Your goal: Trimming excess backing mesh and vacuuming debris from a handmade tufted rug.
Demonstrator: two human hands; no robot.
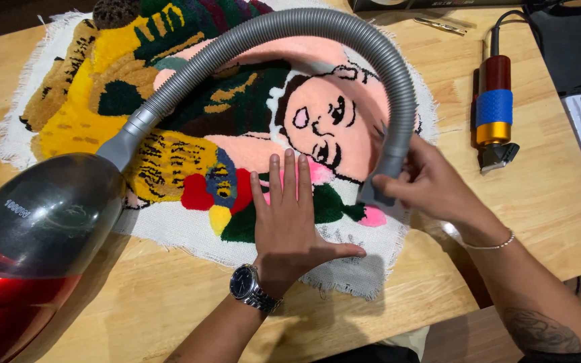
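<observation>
One tufted rug (189, 114) spread mid-table (546, 202). Left hand (289, 222) flat, fingers apart, pressing near edge. Right hand (425, 180) clamped on one grey vacuum hose (290, 30) end, right of it. One red vacuum body (25, 249) near left, small white label. One carving trimmer (493, 111) far right.

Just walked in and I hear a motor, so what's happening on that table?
A person is running a grey vacuum hose over a colourful tufted rug on a wooden table. The right hand grips the hose's nozzle end against the pile; the left hand lies flat, pinning the rug. The red vacuum body sits at the left, and an electric trimmer lies unused beside the rug.
</observation>
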